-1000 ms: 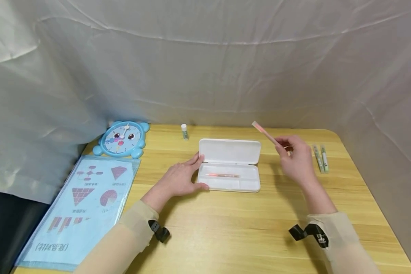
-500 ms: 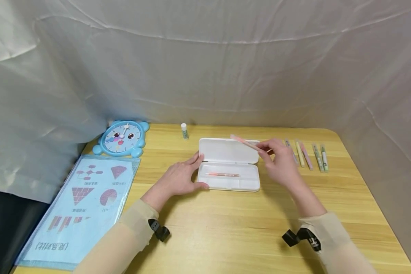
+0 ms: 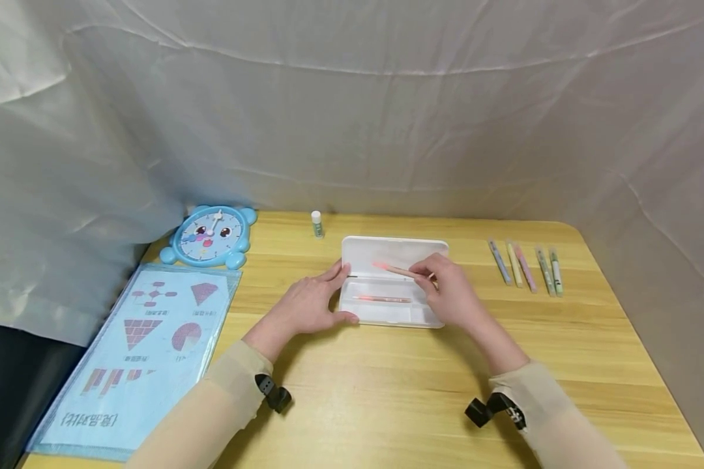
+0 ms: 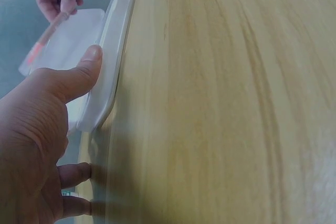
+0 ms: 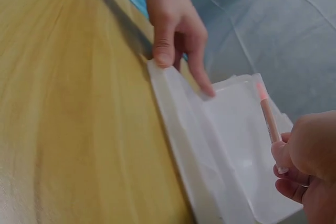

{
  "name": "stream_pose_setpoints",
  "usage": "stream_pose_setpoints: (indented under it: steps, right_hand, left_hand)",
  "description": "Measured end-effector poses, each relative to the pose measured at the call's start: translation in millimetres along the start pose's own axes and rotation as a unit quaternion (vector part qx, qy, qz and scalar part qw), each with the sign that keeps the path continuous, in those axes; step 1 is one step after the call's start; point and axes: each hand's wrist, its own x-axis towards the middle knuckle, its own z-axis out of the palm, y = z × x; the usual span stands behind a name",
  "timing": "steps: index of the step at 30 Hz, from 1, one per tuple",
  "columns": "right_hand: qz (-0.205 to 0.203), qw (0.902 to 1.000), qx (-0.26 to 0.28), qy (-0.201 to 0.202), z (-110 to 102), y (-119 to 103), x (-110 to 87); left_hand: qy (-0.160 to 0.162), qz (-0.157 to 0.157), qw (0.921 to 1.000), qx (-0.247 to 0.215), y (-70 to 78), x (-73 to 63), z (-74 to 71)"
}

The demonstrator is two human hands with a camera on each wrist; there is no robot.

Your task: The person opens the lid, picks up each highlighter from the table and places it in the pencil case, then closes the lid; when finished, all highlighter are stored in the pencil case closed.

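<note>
A white pencil case (image 3: 427, 316) lies with its lid (image 3: 364, 253) raised on the wooden table. Inside its tray is a slim pink pen (image 3: 381, 299). My left hand (image 3: 308, 305) holds the case's left end, thumb at the front corner and fingers toward the hinge. My right hand (image 3: 450, 290) pinches a second pink pen (image 5: 269, 119) with a clear cap. That pen slants over the case, its capped end pointing left in front of the lid. In the left wrist view, my left thumb (image 4: 84, 74) rests against the case's rim.
Right of the case lie a blue pen (image 3: 500, 262), a yellow pen (image 3: 514, 265), a pink pen (image 3: 525, 268) and two green ones (image 3: 545, 270). Behind stands a small white-capped tube (image 3: 317, 225). To the left are a blue toy clock (image 3: 209, 236) and a blue printed folder (image 3: 135, 352).
My right hand has carried the pink pen left and down from beside the loose pens to over the case. My left hand stays in place on the case.
</note>
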Motion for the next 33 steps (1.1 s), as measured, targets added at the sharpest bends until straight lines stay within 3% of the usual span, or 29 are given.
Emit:
stream_pose_setpoints:
  steps: [15, 33]
  right_hand:
    - [0.01, 0.9979, -0.02, -0.06, 29.7, 5.0, 0.3]
    - [0.008, 0.9927, -0.048, -0.11, 36.1, 8.3, 3.7]
  left_hand:
    - [-0.002, -0.006, 1.0, -0.002, 1.6, -0.9, -0.6]
    - [0.0, -0.006, 1.0, 0.005, 0.8, 0.3, 0.9]
